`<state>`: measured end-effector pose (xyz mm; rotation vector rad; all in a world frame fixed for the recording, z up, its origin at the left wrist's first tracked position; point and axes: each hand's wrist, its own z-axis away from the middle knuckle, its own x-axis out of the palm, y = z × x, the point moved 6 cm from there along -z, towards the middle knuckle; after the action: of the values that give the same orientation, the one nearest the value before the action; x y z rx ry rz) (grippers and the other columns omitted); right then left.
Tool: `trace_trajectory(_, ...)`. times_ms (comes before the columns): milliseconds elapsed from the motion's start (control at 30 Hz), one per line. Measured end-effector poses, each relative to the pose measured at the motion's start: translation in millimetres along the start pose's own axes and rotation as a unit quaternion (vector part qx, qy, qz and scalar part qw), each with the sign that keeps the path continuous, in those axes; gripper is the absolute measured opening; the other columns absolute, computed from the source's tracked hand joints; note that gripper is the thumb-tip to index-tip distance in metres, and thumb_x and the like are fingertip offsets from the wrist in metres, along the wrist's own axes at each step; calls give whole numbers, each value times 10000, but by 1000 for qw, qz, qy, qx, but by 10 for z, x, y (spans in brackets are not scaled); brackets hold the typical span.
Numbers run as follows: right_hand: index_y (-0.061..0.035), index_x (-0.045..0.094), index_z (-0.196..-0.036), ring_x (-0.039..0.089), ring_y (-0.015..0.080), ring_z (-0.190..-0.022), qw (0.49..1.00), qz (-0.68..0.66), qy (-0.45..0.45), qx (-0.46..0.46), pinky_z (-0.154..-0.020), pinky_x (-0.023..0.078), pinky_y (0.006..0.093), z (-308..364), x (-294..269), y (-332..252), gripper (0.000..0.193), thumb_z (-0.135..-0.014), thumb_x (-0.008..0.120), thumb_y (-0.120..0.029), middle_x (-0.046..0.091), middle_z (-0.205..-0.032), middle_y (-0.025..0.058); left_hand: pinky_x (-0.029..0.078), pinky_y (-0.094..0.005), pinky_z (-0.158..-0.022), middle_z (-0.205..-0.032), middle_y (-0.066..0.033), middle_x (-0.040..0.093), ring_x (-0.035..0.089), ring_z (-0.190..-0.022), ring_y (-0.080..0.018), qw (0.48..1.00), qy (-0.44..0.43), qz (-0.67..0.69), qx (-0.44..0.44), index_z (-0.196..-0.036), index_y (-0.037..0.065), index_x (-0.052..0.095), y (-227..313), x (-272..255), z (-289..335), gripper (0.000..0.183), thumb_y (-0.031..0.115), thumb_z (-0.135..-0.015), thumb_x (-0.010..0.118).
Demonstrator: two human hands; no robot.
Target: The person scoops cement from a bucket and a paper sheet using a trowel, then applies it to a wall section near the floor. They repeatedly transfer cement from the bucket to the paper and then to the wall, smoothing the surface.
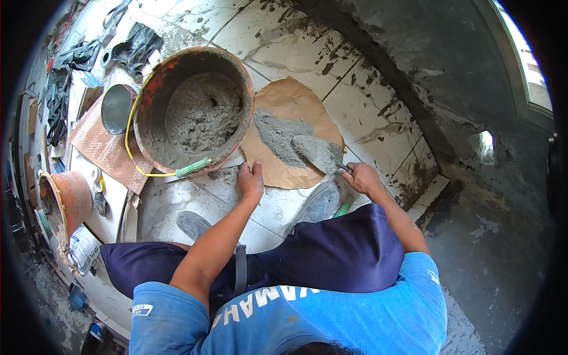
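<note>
A sheet of brown paper lies on the tiles, with a pile of grey cement mix on it. My right hand is closed around the handle of a trowel, whose mortar-coated blade rests against the right side of the pile. At the paper's near left edge, my left hand pinches the rim between thumb and fingers. Just left of the paper, a large orange-brown bucket stands tilted toward me, with wet grey mortar inside. Its yellow handle with a green grip hangs on the near side.
A grey metal bowl sits beside the bucket on bubble wrap. Farther left are a smaller orange bucket, a tape measure and black plastic. A grey wall rises on the right. My shoes are near the paper.
</note>
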<state>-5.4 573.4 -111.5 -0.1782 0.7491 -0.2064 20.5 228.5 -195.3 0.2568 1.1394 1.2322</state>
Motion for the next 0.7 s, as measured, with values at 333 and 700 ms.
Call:
trace_trajectory(333,-43,627,-792,593,406,-763,999,-48,18,-18,-687,469,480,1,-225,-27,349,-823,584,-388,610,-729,212,363,-449,-941,-1109,-217,471,448,-1102,-368,995,32,-75,-60,-1142,-43,428,177,-326,-1,506,213,-775,664)
trace_trajectory(700,-37,661,-854,617,414,-781,978,68,187,-70,-715,492,485,-595,-1392,-348,294,-837,591,-323,648,-780,207,472,-430,-798,-921,-208,623,607,-887,-355,894,-347,-280,50,-1062,-18,538,747,-786,165,495,381,-795,660)
